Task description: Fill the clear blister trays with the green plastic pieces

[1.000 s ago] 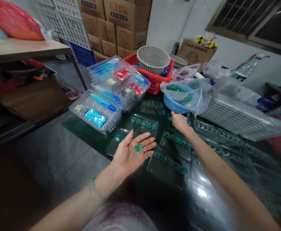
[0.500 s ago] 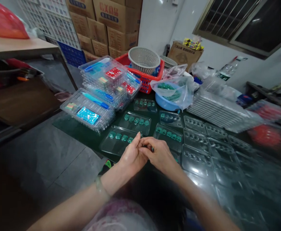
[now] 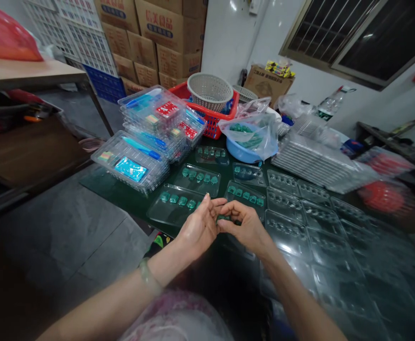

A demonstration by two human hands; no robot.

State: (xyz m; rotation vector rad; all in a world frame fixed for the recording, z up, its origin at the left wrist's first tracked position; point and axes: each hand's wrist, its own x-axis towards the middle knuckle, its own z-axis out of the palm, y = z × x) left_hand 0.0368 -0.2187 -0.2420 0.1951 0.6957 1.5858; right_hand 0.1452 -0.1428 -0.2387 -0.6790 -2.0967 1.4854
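Observation:
My left hand (image 3: pixel 197 227) and my right hand (image 3: pixel 246 225) meet above the near edge of a dark green table (image 3: pixel 122 192). My right hand's fingers pinch small green pieces (image 3: pixel 223 218) at my left hand's fingertips. My left hand is cupped with its fingers loosely curled; what lies in it is hidden. Just beyond the hands lie clear plastic trays (image 3: pixel 174 208), the nearer ones holding rows of the same green pieces (image 3: pixel 246 195). A blue bowl in a clear bag (image 3: pixel 247 141) holds more green pieces.
Stacked clear packs with blue pens and cards (image 3: pixel 136 161) stand at the left. A red crate with a grey basket (image 3: pixel 211 97) sits behind. Several unfilled clear trays (image 3: pixel 302 208) spread to the right. Cardboard boxes (image 3: pixel 165 42) line the wall; a wooden bench (image 3: pixel 30 76) stands left.
A second ago my left hand lay open with a green piece on its palm and my right hand reached toward the bowl. Both hands have since come together, fingers touching.

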